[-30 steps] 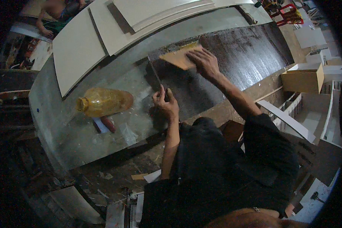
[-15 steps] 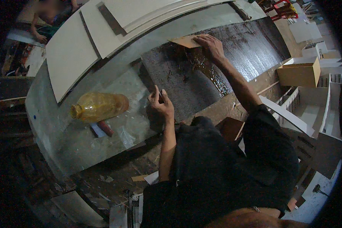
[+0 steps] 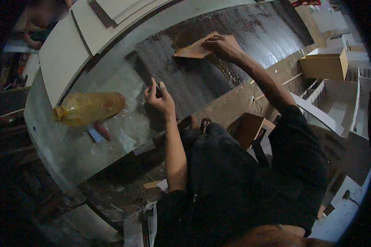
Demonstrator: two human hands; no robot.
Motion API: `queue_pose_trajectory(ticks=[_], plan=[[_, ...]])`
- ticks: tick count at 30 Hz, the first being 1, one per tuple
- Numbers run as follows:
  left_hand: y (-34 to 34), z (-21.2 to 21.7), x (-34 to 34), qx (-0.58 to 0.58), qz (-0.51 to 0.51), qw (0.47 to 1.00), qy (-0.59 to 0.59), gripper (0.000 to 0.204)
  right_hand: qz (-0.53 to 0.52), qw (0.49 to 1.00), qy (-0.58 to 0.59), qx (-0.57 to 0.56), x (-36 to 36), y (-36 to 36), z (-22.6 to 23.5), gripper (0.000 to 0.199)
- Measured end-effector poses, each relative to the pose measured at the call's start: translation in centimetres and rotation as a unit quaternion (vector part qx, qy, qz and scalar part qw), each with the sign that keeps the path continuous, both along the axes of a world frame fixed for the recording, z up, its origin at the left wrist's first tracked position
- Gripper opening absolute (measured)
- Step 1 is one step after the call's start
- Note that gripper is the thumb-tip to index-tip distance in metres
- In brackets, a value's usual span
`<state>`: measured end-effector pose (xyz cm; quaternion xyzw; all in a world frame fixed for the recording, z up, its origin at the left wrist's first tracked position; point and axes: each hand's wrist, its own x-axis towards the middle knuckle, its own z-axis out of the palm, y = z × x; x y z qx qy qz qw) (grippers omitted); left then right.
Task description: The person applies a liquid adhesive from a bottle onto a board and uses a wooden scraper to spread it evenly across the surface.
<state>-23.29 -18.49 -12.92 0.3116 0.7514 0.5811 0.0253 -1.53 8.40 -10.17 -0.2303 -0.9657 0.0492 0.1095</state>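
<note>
1. Right hand [image 3: 223, 46]: reaches out over the dark board [image 3: 202, 74], fingers closed on the near edge of a flat orange-brown scraper [image 3: 193, 50]. The scraper lies low against the board's far part.
2. Left hand [image 3: 160, 101]: rests at the board's near left edge, fingers curled together around a small dark item; what it is cannot be told.
3. Dark board: a long panel lying slantwise on the grey worktop [image 3: 90, 144], wet and shiny in streaks near the scraper.
4. Yellow plastic bottle [image 3: 90, 108]: lies on its side on the worktop, left of the left hand and apart from it.
5. Small red and white items [image 3: 99, 131]: just beside the bottle, on its near side.
6. Pale panels [image 3: 64, 53]: stacked along the worktop's far left edge.
7. Cardboard box [image 3: 323, 66]: stands to the right, well apart from both hands.
</note>
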Motion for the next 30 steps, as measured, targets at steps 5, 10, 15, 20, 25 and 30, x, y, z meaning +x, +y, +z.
queue_pose_trajectory(ticks=[5,10,15,20,25,30], plan=[[-0.3,-2.4,-2.0,0.001,0.012,0.998,0.068,0.043,-0.022,0.994,-0.053,-0.090,5.7,-7.1,5.0,0.037],[0.6,-2.0,-1.0,0.027,-0.011,1.000,0.007,0.043,-0.025,0.991,-0.057,-0.123,15.0,-11.6,4.1,0.046],[0.0,-2.5,-2.1,-0.017,-0.002,0.996,0.088,0.043,-0.024,0.982,-0.106,-0.155,18.9,-19.7,7.5,0.046],[0.5,-1.1,-1.2,0.015,-0.041,0.998,-0.039,0.043,-0.136,0.958,0.105,-0.229,13.4,-20.9,13.8,0.048],[-0.3,-0.4,-1.2,-0.049,-0.052,0.997,-0.030,0.052,-0.070,0.968,0.213,-0.112,0.1,-14.1,14.5,0.049],[0.0,-1.3,-0.2,0.045,-0.043,0.996,-0.065,0.047,-0.041,0.993,0.100,0.058,-8.3,-8.2,7.9,0.051]])
